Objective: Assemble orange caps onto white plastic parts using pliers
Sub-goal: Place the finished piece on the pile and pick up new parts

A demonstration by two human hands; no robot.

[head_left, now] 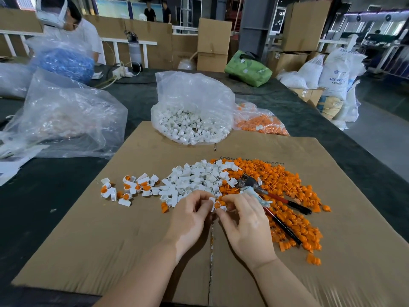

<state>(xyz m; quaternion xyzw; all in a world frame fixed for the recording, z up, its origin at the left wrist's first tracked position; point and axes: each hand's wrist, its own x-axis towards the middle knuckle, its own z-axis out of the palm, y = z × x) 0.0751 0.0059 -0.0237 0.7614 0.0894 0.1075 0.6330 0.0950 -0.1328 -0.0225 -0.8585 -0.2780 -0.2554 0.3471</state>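
My left hand (pixel 191 214) and my right hand (pixel 245 220) meet over the cardboard sheet (pixel 110 251), both pinching one small white plastic part with an orange cap (pixel 218 205) between their fingertips. Just behind them lies a heap of loose white parts (pixel 194 178). A wide spread of orange caps (pixel 292 196) covers the cardboard to the right. The pliers (pixel 274 199), with red and black handles, lie on the orange caps beside my right hand, held by no one. Several white parts fitted with orange caps (pixel 128 189) lie at the left.
A clear bag of white parts (pixel 190 120) stands behind the heap, a bag of orange caps (pixel 259 120) to its right. Crumpled clear bags (pixel 66 116) fill the left of the dark table. Another person (pixel 73 25) sits at the far left. Cardboard boxes (pixel 213 43) and sacks stand beyond.
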